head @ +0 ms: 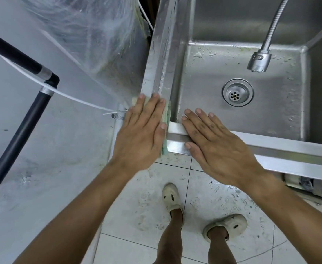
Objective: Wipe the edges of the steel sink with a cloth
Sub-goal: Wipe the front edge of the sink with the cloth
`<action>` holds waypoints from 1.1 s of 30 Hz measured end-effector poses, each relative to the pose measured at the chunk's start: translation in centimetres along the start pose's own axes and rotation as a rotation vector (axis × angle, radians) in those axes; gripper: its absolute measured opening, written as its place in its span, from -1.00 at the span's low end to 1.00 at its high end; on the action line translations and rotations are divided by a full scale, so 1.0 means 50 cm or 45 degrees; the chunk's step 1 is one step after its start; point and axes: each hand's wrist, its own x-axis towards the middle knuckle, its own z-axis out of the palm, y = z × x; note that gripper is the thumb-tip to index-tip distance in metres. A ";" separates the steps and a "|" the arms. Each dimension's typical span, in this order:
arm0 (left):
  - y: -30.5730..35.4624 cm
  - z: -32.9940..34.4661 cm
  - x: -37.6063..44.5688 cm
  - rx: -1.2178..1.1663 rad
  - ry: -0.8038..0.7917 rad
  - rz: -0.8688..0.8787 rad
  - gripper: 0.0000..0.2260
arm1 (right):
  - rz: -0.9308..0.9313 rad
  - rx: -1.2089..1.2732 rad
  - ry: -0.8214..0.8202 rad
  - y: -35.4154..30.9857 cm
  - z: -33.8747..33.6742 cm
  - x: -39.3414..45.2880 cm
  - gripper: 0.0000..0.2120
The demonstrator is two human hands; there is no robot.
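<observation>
A: Where is the cloth [166,119] right now?

B: At the near left corner of the steel sink [204,103], pinned flat under the left hand [143,130]. Only a pale green strip shows past the fingers and along the thumb side.

A: Is that hand gripping it?

B: No, it lies spread out, palm down, pressing the cloth onto the left rim [162,60] rather than pinching it. The right hand [213,145] is also spread flat and holds nothing; it rests on the front rim [290,147] just beside the corner, probably to brace.

A: How should the cloth handle?

B: It looks thin, soft and light, so it will follow the step in the rim, but it could bunch or slide out from under the palm. The steel is wet, with droplets along the left edge, so I'd expect it to be slick. Flat pressure from the whole palm, with fingertips over the leading edge of the cloth, seems the safest hold.

A: How far along is the wiping?

B: Hard to judge; the left rim beyond the hand is beaded with water, so I'd guess that stretch is not yet done
</observation>
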 end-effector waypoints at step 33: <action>-0.088 -0.063 0.333 -0.035 -0.232 0.300 -0.49 | 0.162 0.123 0.126 -0.146 0.029 0.140 -0.38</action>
